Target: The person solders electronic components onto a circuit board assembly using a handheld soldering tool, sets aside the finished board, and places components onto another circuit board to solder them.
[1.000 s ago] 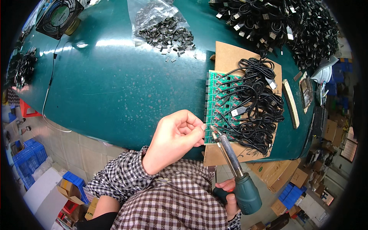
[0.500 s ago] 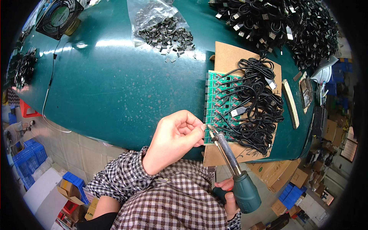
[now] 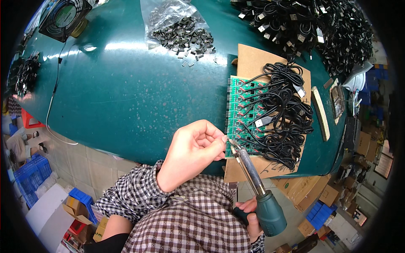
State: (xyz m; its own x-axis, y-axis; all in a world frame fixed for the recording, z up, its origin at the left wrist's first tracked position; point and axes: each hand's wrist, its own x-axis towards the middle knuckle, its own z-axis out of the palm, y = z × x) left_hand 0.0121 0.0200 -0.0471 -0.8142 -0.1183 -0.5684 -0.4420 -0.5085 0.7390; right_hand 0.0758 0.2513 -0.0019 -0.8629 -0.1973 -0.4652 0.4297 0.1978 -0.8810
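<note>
Left hand [image 3: 196, 147], curled in a loose fist, pinches its fingertips together at the near left corner of the flat green circuit board [image 3: 244, 116]; what it pinches is too small to see. A second ago the iron's tip sat a bit further right along the board's near edge. Now it has come left and meets the fingertips, so the work has moved to that corner spot.

Going right, the long soldering iron with a grey metal shaft and a fat teal handle [image 3: 257, 189] slants up to the board. Right hand [image 3: 249, 217] is wrapped closed round the handle, low and near.

That board is on a brown cardboard sheet [image 3: 253, 63] on the smooth, shiny dark green worktop [image 3: 126, 97]. Bendy black cables [image 3: 287, 114] lie in loops on its right side. Far off sits a clear crinkly plastic bag of small black parts [image 3: 179, 29].
</note>
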